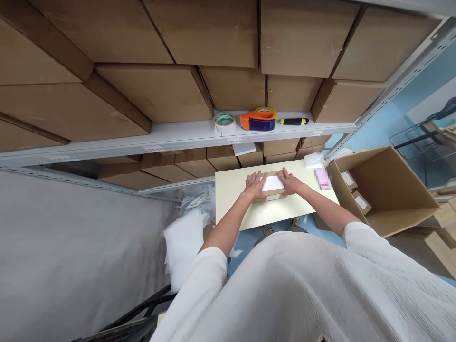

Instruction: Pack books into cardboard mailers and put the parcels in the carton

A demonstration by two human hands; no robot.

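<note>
two hands press on one small cardboard box (271, 186) that sits mid-table, its top a smooth white panel. my left hand (254, 185) lies flat on the box's left end, fingers spread; my right hand (291, 182) cups the right end, fingers curled over the edge. so both grasp the box from the sides.

going left to right around it: crumpled clear bags (194, 202) and white foam sheets (183, 244) by the table's left edge, the pale yellow matte table (235, 199), a pink blurred item (323, 178) just right of my hand, then a big open carton (388, 190) with small boxes inside. on the grey shelf (171, 135) above stand a tape roll (224, 121), an orange tape gun (258, 119) and a yellow cutter (292, 121).
</note>
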